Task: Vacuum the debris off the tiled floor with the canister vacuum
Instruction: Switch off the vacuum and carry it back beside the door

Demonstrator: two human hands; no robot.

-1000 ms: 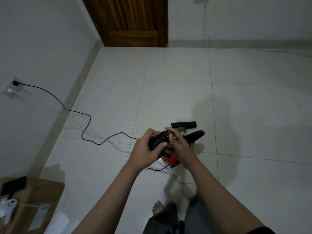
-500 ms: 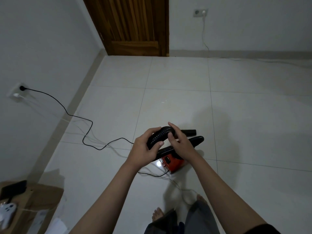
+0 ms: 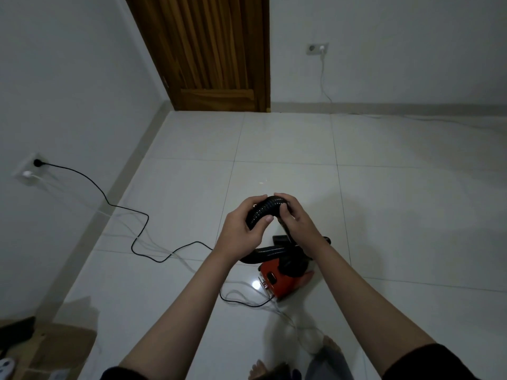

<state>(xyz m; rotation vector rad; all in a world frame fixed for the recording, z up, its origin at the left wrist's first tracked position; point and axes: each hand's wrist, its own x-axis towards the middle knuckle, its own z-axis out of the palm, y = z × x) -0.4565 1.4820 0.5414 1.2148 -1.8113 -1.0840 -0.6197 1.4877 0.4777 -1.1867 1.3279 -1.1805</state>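
Feet: bare toes (image 3: 259, 370) at the bottom edge, on the tiled floor (image 3: 397, 215); dark trouser legs beside them
Cardboard box: brown box (image 3: 57, 349) at the lower left corner, against the left wall; a white object lies partly cut off at its edge
Canister vacuum: red body (image 3: 282, 281) on the floor just ahead of the feet, under the right forearm; a black ribbed hose (image 3: 264, 211) rises from it in an arch up to both hands
Left hand: left hand (image 3: 241, 229) curls round the hose's left side, thumb across the front
Right hand: right hand (image 3: 296, 220) grips the hose's right side, fingers wrapped over the top of the bend; the two hands sit just beside each other
Power cord: black cord (image 3: 137, 234) runs from the vacuum across the floor to a wall socket (image 3: 30, 168) on the left wall; a white plug sits below the black one
Debris: small pale specks (image 3: 261, 183) on the tile beyond the hands
Far wall: wooden door (image 3: 211, 50) in the corner; a second socket (image 3: 317, 48) to its right, a white cable hanging from it
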